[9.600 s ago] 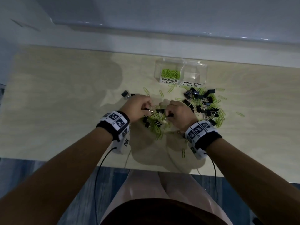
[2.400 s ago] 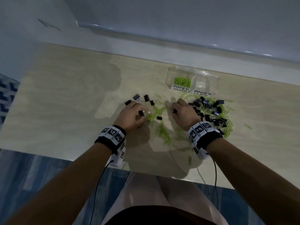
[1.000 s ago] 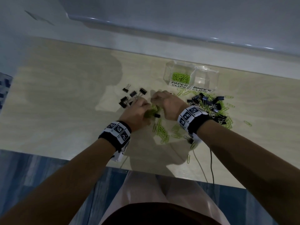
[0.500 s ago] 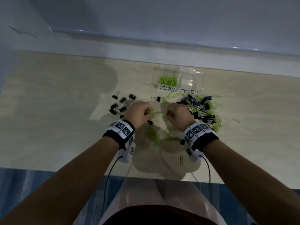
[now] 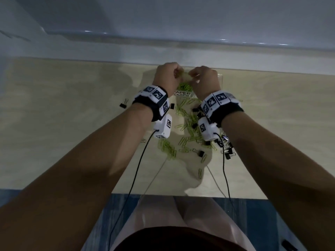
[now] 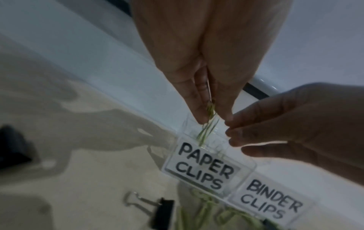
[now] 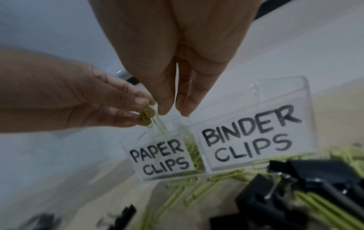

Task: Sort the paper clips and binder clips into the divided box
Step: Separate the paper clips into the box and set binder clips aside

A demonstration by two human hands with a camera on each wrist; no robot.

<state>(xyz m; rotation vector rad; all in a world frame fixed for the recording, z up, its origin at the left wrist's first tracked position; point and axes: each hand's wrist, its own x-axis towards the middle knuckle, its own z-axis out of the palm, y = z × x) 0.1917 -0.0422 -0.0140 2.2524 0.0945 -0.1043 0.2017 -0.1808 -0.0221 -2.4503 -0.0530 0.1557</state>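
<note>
Left hand (image 5: 165, 74) grip pinched on green paper clips (image 6: 208, 123) above PAPER CLIPS compartment of divided box (image 7: 216, 140), upper centre. Right hand (image 5: 205, 78) fingertips together, contents unclear. Binder clips (image 5: 225, 145) scattered on pale wood worktop (image 5: 63, 115); white wall behind.

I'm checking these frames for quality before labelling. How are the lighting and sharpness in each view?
Head view: dim, with soft arm shadows on the table. Left wrist view: left hand soft, the PAPER CLIPS label readable. Right wrist view: labels readable, nearest binder clips blurred.
</note>
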